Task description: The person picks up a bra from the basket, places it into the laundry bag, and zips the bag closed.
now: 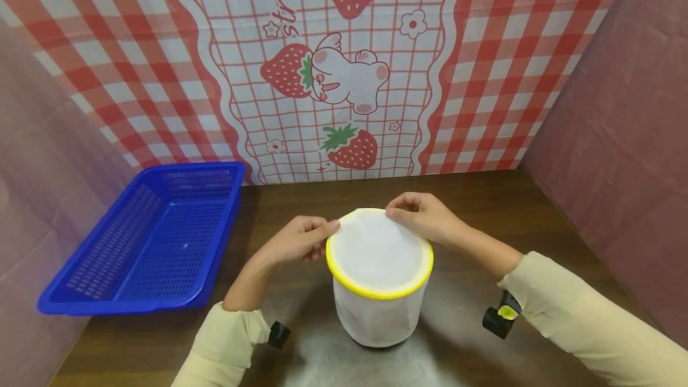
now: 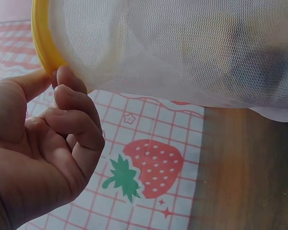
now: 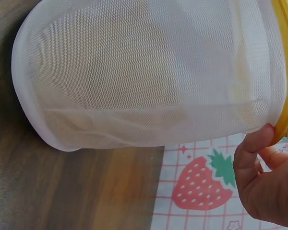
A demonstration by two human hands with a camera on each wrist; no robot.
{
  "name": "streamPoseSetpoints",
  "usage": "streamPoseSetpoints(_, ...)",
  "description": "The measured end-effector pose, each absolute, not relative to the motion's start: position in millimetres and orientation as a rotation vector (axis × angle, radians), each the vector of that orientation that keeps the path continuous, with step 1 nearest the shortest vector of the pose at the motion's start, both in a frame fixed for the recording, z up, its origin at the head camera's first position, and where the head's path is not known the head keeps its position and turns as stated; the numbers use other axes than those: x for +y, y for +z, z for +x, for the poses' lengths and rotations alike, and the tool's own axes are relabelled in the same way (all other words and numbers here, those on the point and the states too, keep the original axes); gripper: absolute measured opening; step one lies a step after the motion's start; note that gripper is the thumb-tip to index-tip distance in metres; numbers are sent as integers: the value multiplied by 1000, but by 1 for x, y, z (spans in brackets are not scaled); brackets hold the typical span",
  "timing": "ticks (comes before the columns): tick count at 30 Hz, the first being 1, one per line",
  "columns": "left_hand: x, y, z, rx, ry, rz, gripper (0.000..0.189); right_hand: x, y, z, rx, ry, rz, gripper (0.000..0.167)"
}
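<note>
A white cylindrical mesh laundry bag point(image 1: 376, 316) with a yellow zip rim point(image 1: 371, 292) stands upright on the table, its white mesh top lying across the rim. At the rim's far left my left hand point(image 1: 300, 240) pinches the yellow edge between thumb and forefinger, the other fingers curled. My right hand point(image 1: 423, 215) pinches the far right part of the same rim, thumb toward the top. In the left wrist view, blurred dark and yellowish shapes show through the mesh side point(image 2: 182, 57). From the right wrist, the mesh side looks slightly creased near the bottom.
To the left sits a blue plastic basket point(image 1: 221, 243) with slotted walls. Behind the wooden table point(image 1: 473, 196) hangs a red-and-white checked cloth point(image 1: 494, 76) printed with strawberries. Pinkish cloth point(image 1: 602, 136) encloses both sides. Small black devices point(image 1: 497, 321) are worn at both wrists.
</note>
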State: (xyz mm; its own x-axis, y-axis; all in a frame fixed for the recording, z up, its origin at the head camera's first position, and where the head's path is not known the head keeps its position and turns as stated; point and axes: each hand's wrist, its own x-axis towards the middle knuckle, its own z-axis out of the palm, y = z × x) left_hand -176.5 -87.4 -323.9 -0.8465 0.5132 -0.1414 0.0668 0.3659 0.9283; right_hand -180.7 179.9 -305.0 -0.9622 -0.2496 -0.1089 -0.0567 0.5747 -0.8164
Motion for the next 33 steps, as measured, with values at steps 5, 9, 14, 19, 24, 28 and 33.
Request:
streamPoseSetpoints(5,-87,-322,-178,2247,1542,456,38,180,-299,-179,2637,-1318,-261,31)
streamPoseSetpoints(9,-86,-326,-179,2250,1526,460,39,181,-303,-176,2629,-1300,-264,33)
streamPoseSetpoints(14,-85,-330,-179,2274,1506,463,43,183,-305,-173,2594,-1328,-250,36)
streamPoseSetpoints(19,-85,-330,-179,2265,1524,453,44,182,-305,-173,2559,-1342,-207,39)
streamPoseSetpoints(24,-85,-332,-179,2252,1524,442,45,183,-307,-174,2534,-1338,-163,39)
streamPoseSetpoints(28,-86,-334,-179,2246,1519,433,45,184,-308,-174,2516,-1348,-156,40)
streamPoseSetpoints(33,-86,-335,-180,2240,1505,419,46,187,-309,-176,2536,-1332,-183,40)
